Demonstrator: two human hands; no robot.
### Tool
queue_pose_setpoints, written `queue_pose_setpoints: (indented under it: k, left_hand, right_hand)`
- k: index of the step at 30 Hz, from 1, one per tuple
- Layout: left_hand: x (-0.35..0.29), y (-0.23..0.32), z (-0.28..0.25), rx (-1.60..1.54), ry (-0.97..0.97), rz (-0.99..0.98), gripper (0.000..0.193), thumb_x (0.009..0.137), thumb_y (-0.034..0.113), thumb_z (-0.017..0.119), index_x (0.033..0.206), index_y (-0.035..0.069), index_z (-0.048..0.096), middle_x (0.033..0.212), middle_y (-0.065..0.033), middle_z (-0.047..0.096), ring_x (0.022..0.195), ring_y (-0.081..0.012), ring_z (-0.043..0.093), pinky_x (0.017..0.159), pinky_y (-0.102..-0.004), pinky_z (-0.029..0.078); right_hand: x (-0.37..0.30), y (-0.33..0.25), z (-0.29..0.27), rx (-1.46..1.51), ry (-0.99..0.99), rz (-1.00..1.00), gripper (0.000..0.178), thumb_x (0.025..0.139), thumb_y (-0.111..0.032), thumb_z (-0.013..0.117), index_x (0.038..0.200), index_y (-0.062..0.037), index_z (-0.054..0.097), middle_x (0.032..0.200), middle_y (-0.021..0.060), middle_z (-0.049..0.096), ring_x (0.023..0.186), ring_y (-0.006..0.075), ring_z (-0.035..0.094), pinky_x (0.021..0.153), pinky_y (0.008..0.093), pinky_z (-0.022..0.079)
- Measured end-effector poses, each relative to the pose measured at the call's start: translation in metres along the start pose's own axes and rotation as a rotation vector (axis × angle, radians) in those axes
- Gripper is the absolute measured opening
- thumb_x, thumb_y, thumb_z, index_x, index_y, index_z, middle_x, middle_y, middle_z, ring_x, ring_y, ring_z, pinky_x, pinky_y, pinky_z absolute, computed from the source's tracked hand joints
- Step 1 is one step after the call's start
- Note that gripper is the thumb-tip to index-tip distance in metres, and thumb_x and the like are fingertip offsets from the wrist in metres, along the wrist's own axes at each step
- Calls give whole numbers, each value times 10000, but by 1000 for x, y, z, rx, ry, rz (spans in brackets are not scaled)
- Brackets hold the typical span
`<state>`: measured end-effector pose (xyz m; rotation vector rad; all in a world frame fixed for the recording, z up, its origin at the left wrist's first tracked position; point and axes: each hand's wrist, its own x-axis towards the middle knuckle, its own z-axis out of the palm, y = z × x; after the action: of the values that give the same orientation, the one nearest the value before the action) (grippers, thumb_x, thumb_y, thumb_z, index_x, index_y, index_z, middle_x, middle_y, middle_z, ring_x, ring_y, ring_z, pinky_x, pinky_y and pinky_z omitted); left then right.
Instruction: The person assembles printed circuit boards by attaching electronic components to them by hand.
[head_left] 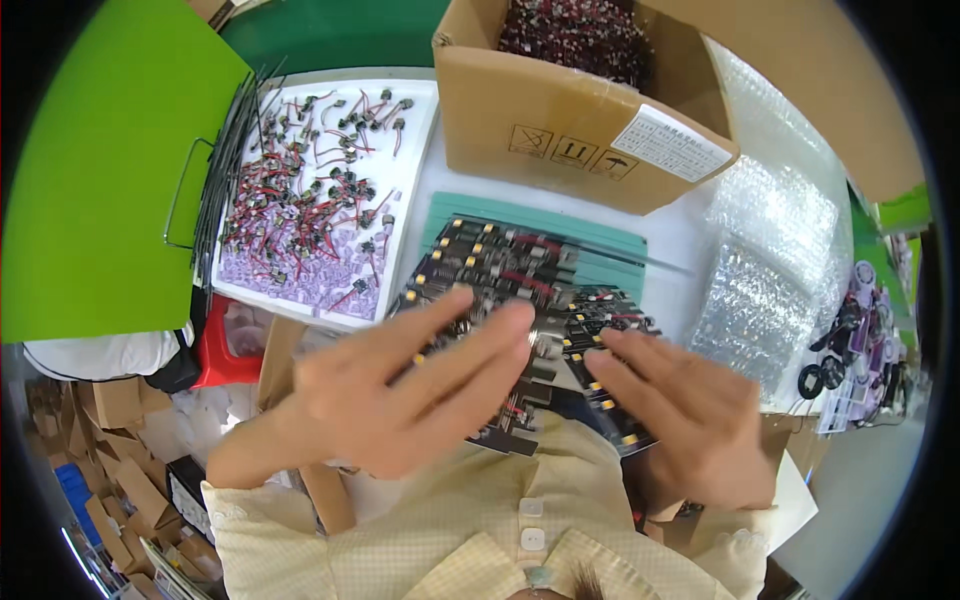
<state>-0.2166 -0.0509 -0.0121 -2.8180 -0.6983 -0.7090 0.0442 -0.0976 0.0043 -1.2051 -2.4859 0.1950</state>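
A black circuit board panel (480, 262) with rows of gold-yellow squares and red wires lies on a green mat (610, 262), its near part jutting over the table's front edge. Stretched across this panel are the fingers of my left hand (410, 375), slightly apart and a little blurred; its thumb is hidden. A second, narrower black circuit board panel (590, 375) slants beside the first, overlapping it or touching it; I cannot tell which. My right hand (690, 410) grips its right edge, fingers on top, the thumb out of sight underneath.
At the left, a white tray (398, 215) holds many small wired parts and pale purple pieces, beside a bundle of black rods (222, 190). A cardboard box (590, 135) with dark red parts stands behind the mat. Bubble wrap (765, 250) lies right; a red bin (225, 345) sits lower left.
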Motion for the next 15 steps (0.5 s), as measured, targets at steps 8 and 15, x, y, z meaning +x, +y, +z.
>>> queue_pose_setpoints:
  k: [8,15]
  left_hand:
    - [-18,-26,11,-767,666,-859,126,899,109,630,948,-5,651,811,-19,672,659,-83,589,611,-235,485]
    - [-15,1,51,-1546,984,-1065,280,969,231,547,1130,1,553,1040,-69,651,879,-125,623,788,-273,500]
  right_hand:
    - [-4,39,-42,592,46,607,147,870,-109,637,919,28,660,681,44,624,586,83,496,535,237,393]
    - [-23,74,6,260,291,672,266,877,-112,638,1112,1,583,912,98,664,765,193,627,680,286,489]
